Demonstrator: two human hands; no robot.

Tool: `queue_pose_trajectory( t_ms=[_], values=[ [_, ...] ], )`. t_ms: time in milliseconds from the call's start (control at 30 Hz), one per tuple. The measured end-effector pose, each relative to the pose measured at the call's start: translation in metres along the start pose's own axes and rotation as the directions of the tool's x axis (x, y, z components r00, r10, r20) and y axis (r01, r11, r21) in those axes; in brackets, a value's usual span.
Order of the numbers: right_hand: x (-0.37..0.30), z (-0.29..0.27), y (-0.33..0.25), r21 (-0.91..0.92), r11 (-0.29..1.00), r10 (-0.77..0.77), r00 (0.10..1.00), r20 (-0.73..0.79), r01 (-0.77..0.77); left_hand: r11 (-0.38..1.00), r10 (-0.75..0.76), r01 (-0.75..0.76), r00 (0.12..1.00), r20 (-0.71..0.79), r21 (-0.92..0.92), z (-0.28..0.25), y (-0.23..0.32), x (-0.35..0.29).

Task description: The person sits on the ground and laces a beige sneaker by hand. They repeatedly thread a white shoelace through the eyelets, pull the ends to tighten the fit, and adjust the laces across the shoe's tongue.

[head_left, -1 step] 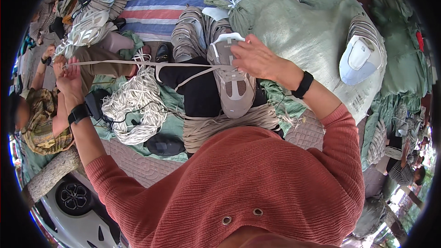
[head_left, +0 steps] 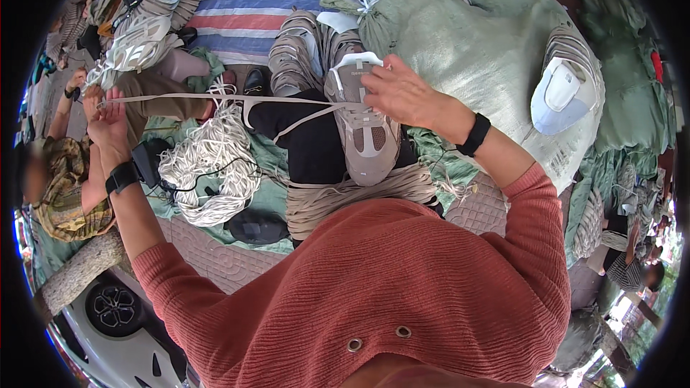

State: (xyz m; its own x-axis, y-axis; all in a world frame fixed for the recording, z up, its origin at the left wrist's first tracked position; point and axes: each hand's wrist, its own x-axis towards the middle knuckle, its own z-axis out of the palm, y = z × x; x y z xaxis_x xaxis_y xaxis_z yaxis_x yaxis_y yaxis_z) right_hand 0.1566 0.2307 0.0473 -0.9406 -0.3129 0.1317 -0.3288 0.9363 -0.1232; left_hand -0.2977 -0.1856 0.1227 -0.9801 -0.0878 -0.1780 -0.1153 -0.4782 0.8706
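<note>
On my lap lies a grey-brown shoe upper [head_left: 368,152] with a white-edged tongue, its toe toward me. A beige shoelace [head_left: 215,99] stretches taut from its eyelets to my left hand [head_left: 109,129], far out to the left. The fingers of that hand are closed on the lace end. My right hand [head_left: 404,94] grips the upper's right side by the eyelets, fingers bent over its edge. A slack second length of lace [head_left: 305,120] loops from the upper to the left. More beige laces [head_left: 316,204] lie bundled across my lap.
White laces [head_left: 208,165] are heaped on green sheeting at left, near a black pouch [head_left: 257,227]. Nested shoe uppers [head_left: 293,53] stand beyond my knees. A large pale green sack [head_left: 467,50] fills the right, with stacked uppers [head_left: 564,93] on it. Another person [head_left: 72,186] sits at left.
</note>
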Motion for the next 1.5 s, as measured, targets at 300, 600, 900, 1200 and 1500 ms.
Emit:
queue_pose_trajectory(
  t_ms=[300,600,900,1200,1500],
  values=[
    [0.013,0.011,0.016,0.781,0.385,0.069,0.86,0.506,-0.491,0.998,-0.044,0.045,0.998,0.046,-0.032,0.002,-0.011,0.025],
    [0.006,0.033,0.013,0.852,0.451,0.376,0.922,0.087,-0.264,0.915,0.187,-0.212,0.977,0.104,0.343,-0.037,-0.001,0.115],
    [-0.025,0.092,-0.016,0.828,0.506,0.681,0.701,-0.213,-0.24,0.585,0.445,-0.387,0.888,0.117,0.713,-0.02,0.057,0.199],
    [-0.028,0.073,-0.006,0.867,0.467,0.553,0.822,-0.135,-0.171,0.857,0.199,-0.21,0.977,0.072,0.472,-0.053,0.049,0.151],
    [0.013,0.028,-0.029,0.413,0.899,0.266,0.93,-0.255,-0.144,0.989,-0.149,0.138,0.946,0.289,0.059,-0.031,0.007,-0.037]
  ],
)
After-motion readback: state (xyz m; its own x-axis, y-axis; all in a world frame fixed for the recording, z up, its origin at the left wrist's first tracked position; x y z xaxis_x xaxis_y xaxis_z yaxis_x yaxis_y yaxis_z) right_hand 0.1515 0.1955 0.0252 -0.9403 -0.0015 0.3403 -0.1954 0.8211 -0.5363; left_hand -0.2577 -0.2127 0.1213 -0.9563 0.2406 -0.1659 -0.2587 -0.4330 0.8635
